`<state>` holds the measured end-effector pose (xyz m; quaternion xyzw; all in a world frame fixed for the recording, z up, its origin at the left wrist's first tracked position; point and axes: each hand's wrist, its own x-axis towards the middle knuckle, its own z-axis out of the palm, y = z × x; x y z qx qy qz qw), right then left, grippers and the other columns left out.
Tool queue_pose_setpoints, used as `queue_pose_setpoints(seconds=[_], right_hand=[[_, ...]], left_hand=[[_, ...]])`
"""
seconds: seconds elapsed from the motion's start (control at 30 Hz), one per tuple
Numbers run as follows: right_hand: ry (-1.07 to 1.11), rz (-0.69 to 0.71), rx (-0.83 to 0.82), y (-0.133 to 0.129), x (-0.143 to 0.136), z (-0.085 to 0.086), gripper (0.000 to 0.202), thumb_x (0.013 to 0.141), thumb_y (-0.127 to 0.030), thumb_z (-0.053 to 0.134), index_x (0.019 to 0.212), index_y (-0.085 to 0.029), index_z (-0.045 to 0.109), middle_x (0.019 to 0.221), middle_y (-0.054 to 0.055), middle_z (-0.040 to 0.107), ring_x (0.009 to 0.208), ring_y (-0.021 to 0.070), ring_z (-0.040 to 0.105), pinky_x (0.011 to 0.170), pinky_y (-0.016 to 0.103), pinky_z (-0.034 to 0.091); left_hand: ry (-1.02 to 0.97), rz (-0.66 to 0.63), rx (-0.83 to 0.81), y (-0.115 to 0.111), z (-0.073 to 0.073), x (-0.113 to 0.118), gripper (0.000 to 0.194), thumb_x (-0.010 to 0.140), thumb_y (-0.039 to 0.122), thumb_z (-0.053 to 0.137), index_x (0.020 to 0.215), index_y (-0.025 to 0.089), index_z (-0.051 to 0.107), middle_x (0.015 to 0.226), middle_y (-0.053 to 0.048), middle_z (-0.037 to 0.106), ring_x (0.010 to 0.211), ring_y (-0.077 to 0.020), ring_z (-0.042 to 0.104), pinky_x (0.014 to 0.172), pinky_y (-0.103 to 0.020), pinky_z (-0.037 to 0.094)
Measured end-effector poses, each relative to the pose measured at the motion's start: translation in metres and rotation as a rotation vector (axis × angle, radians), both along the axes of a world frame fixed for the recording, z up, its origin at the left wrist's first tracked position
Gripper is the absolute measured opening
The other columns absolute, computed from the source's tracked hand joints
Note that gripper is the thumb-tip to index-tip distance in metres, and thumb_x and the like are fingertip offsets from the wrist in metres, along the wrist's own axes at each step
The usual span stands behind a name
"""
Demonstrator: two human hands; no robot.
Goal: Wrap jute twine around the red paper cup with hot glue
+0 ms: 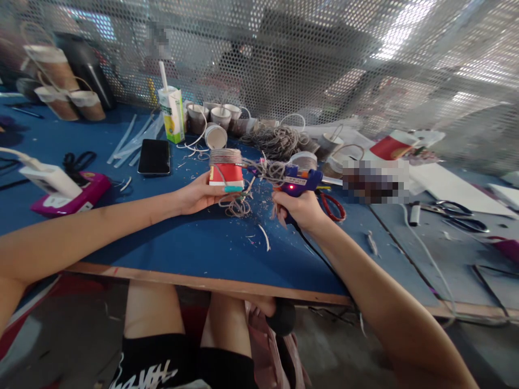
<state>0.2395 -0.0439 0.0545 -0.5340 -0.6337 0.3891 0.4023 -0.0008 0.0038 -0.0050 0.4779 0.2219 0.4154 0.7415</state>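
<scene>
My left hand (203, 193) is closed around a red paper cup (226, 174), its thumb with a teal nail lying along the lower band. Grey twine (225, 156) is wound round the upper part of the cup. In my right hand (298, 208) is a blue glue gun (302, 182), its small red light on and a white glue stick (332, 180) sticking out of its back. The gun's nozzle points left at the wound twine; whether it touches is hard to make out. Loose twine (235, 206) hangs in a tangle beside the cup.
Behind the cup lie a heap of twine (279, 141) and several twine-wrapped cups (221, 116). A drink carton (172, 113) and a phone (154, 157) are at left, near a purple power strip (73, 194). Scissors (454, 209) lie at right. A black cord (320, 256) trails from the gun.
</scene>
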Motion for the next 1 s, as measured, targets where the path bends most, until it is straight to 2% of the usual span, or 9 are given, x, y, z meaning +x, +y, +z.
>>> queue_pose_setpoints(seconds=[0.2,0.47,0.73,1.0], right_hand=[[-0.008,-0.015,-0.006,0.0005,0.0006,-0.001,0.028,0.067,-0.023,0.059,0.041,-0.024,0.048,0.033,-0.003,0.044,0.032,0.0101,0.045,0.042,0.026,0.043],[0.005,0.002,-0.003,0.002,0.0028,-0.0024,0.03,0.066,-0.024,0.059,0.037,-0.025,0.048,0.031,-0.003,0.043,0.031,0.0101,0.046,0.043,0.026,0.045],[0.022,-0.014,-0.019,0.0011,0.0016,-0.0019,0.03,0.066,-0.023,0.06,0.038,-0.025,0.048,0.031,-0.003,0.044,0.032,0.0107,0.045,0.038,0.025,0.04],[0.021,-0.031,-0.058,0.0018,0.0016,-0.0002,0.031,0.064,-0.025,0.06,0.037,-0.025,0.046,0.033,-0.002,0.045,0.032,0.0108,0.044,0.037,0.026,0.038]], left_hand=[[0.027,0.017,-0.032,-0.003,0.0042,0.0005,0.055,0.064,0.023,0.096,0.112,0.016,0.07,0.108,-0.009,0.082,0.102,-0.0252,0.079,0.1,-0.04,0.058],[-0.026,-0.05,0.003,-0.0017,0.0031,-0.002,0.044,0.069,0.022,0.092,0.109,0.015,0.075,0.105,-0.01,0.082,0.102,-0.0259,0.079,0.101,-0.041,0.056],[0.007,-0.018,0.009,0.0003,-0.0003,-0.0028,0.051,0.067,0.03,0.096,0.112,0.02,0.073,0.113,-0.009,0.081,0.113,-0.0288,0.076,0.106,-0.045,0.054],[0.028,0.007,-0.013,-0.0002,0.0004,-0.0037,0.043,0.068,0.024,0.094,0.107,0.019,0.078,0.107,-0.007,0.082,0.106,-0.0258,0.077,0.104,-0.044,0.055]])
